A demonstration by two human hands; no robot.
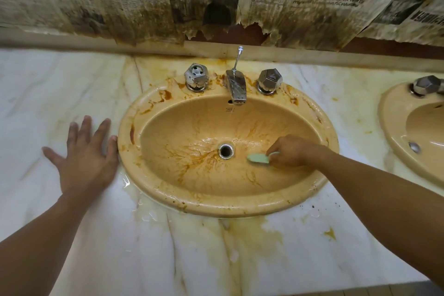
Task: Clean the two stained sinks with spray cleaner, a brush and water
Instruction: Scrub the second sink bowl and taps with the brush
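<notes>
Head view: right hand (289, 151) grips green brush (259, 158) in wet sink (134, 166) beside drain (226, 150), left hand (84, 154) flat & open on counter (312, 243); brush prob light, stiff, slippery w/ water, so hold handle end firmly.

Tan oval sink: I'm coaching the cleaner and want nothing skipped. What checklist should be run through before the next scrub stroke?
1. Grip on the pale green plastic brush: the right hand holds it. Ok.
2. Brush contact: its head lies on the basin floor of the tan oval sink, right of the round metal drain. Ok.
3. Bracing: the left hand rests flat on the white marble counter beside the rim. Ok.
4. Stains cleared: brown streaks show left of the drain and on the rim. Not ok.
5. Water running from the chrome faucet: cannot tell.
</notes>
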